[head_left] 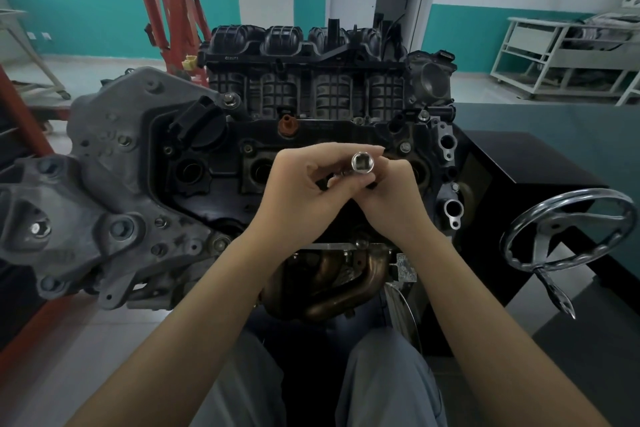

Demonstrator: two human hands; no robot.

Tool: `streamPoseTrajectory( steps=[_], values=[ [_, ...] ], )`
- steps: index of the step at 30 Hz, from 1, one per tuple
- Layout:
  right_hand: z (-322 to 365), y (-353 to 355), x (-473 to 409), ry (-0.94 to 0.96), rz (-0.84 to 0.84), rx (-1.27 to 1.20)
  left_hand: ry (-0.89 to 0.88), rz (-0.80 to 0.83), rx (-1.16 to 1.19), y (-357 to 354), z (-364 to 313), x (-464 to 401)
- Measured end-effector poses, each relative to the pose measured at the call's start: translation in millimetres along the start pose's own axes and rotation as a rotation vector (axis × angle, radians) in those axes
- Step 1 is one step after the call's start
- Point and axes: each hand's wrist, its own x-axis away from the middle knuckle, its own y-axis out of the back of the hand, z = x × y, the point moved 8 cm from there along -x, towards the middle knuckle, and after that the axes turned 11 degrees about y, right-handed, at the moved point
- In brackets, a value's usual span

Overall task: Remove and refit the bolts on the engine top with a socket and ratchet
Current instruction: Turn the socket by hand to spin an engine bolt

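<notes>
A silver socket [362, 162] points its square drive end up at me, held above the black engine top [214, 163]. My left hand [304, 191] pinches it from the left with curled fingers. My right hand [388, 198] grips it from the right and below, with something dark and metallic under the fingers; I cannot tell whether that is the ratchet. Bolts sit on the cover at the back right [405, 147] and at the upper left [229, 100].
A black intake manifold [304, 59] rises behind the cover. A grey timing-side casting [114, 163] sits at the left, a chrome handwheel [568, 229] on the black stand at the right, a red hoist [166, 3] behind. Exhaust pipes [346, 284] lie below my wrists.
</notes>
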Motion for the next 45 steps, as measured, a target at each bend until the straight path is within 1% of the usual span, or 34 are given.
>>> streamPoseTrajectory(
  steps=[1, 4, 6, 10, 12, 13, 16, 18, 19, 21, 23, 24, 26, 29, 31, 32, 35, 37, 39, 41, 42, 43, 45],
  values=[
    [-1, 1, 0, -0.008, -0.022, 0.001, -0.008, -0.009, -0.011, 1, -1, 0],
    [-1, 3, -1, -0.008, -0.064, -0.018, -0.038, -0.135, -0.039, 9, -4, 1],
    [1, 2, -2, 0.002, -0.058, -0.019, -0.041, -0.159, -0.033, 9, -4, 3],
    [2, -1, -1, 0.014, 0.002, -0.017, -0.016, -0.028, 0.059, 2, -1, 2],
    [1, 1, -1, -0.001, -0.022, -0.028, -0.006, 0.011, 0.060, -1, -1, 2],
    [0, 2, -1, -0.005, -0.044, -0.036, -0.014, -0.011, 0.012, 0, -1, 2],
    [0, 2, -1, 0.003, -0.074, -0.044, -0.117, -0.173, -0.240, 5, -11, 3],
    [2, 2, -2, 0.026, -0.061, -0.020, -0.131, -0.207, -0.272, 5, -12, 4],
    [3, 1, -2, 0.034, -0.041, -0.022, -0.105, -0.196, -0.244, 5, -10, 3],
    [5, -1, -2, 0.034, -0.012, -0.031, -0.028, -0.121, -0.103, 4, -3, 2],
    [4, 1, -2, 0.017, -0.035, -0.040, 0.001, -0.043, 0.014, 3, -1, 1],
    [2, 2, -1, 0.004, -0.054, -0.043, 0.003, -0.019, 0.029, 2, -2, 1],
    [-1, 4, 0, -0.017, -0.080, -0.042, 0.012, -0.035, -0.036, 1, -1, 0],
    [-2, 3, -1, -0.015, -0.081, -0.013, -0.021, -0.167, -0.181, 7, -3, 2],
    [1, 3, -1, 0.008, -0.066, -0.022, -0.024, -0.182, -0.180, 7, -3, 2],
    [2, 1, -1, 0.011, -0.045, -0.032, -0.006, -0.153, -0.148, 5, -2, 1],
    [-6, -2, 1, -0.030, 0.017, -0.031, 0.038, 0.008, -0.035, -3, 0, -1],
    [-8, -1, 1, -0.035, 0.000, -0.015, 0.039, 0.043, -0.017, -6, 0, -2],
    [-5, 0, 0, -0.018, -0.038, -0.031, -0.004, -0.048, -0.110, -1, -4, -2],
    [0, 2, -1, 0.016, -0.071, -0.033, -0.099, -0.155, -0.258, 1, -12, 0],
    [1, 2, -1, 0.024, -0.074, -0.026, -0.128, -0.178, -0.290, 0, -14, 2],
    [1, 2, -1, 0.021, -0.064, -0.024, -0.129, -0.182, -0.282, 0, -14, 2],
    [-1, 0, -1, 0.009, -0.022, -0.024, -0.070, -0.139, -0.174, 1, -8, 1]
  ],
)
